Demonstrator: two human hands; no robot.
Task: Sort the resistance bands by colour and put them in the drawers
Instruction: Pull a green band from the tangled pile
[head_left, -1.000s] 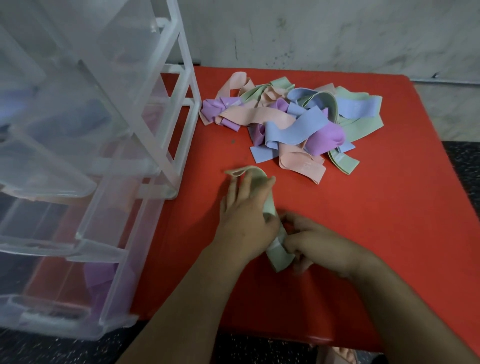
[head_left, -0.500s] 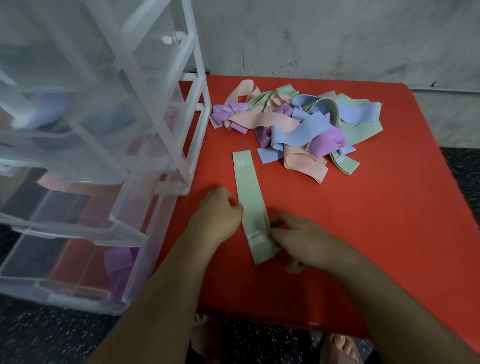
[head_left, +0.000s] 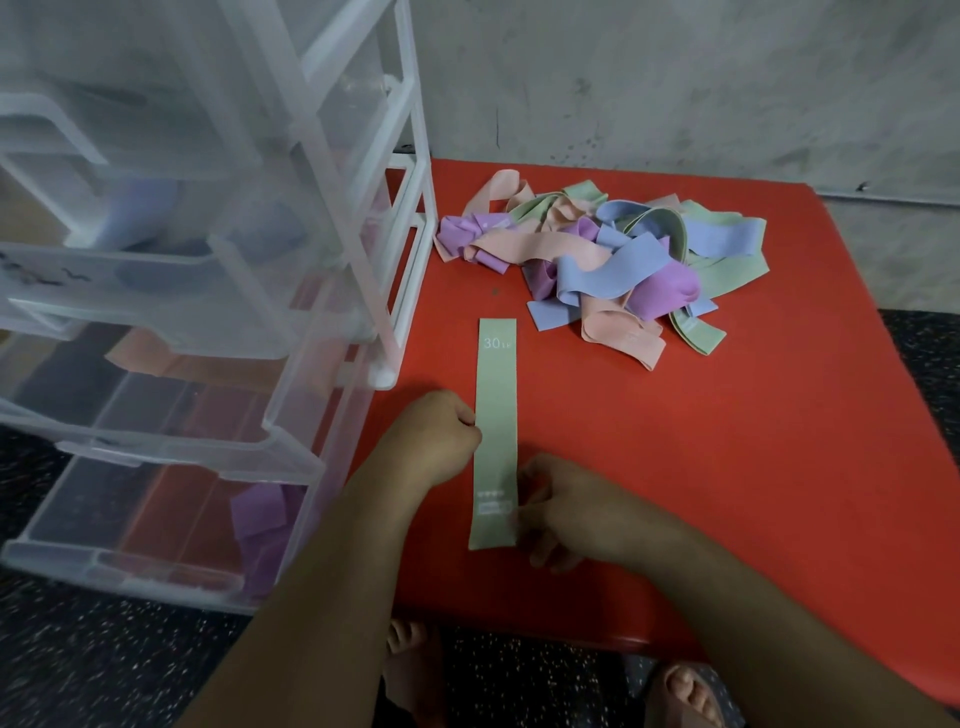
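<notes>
A green resistance band (head_left: 497, 410) marked "30" lies flat and straight on the red table (head_left: 727, 467). My left hand (head_left: 434, 439) is curled into a fist, its fingers pinching the band's left edge at mid-length. My right hand (head_left: 558, 506) pinches the band's right edge near its lower end. A tangled pile of bands (head_left: 597, 265) in pink, purple, blue and green lies at the back of the table. The clear plastic drawer unit (head_left: 208, 291) stands at the left, with a blue band (head_left: 137, 221), a pink band (head_left: 171, 361) and a purple band (head_left: 260, 514) in separate drawers.
The drawers are pulled out toward me, past the table's left side. A grey wall (head_left: 675, 88) runs behind the table. Dark speckled floor (head_left: 104, 670) lies below, and a person's bare feet (head_left: 685, 691) show under the table's front edge.
The green band, folded under my hands a second ago, now lies spread out flat. My left hand has slid off it to its left edge. The view has shifted closer.
</notes>
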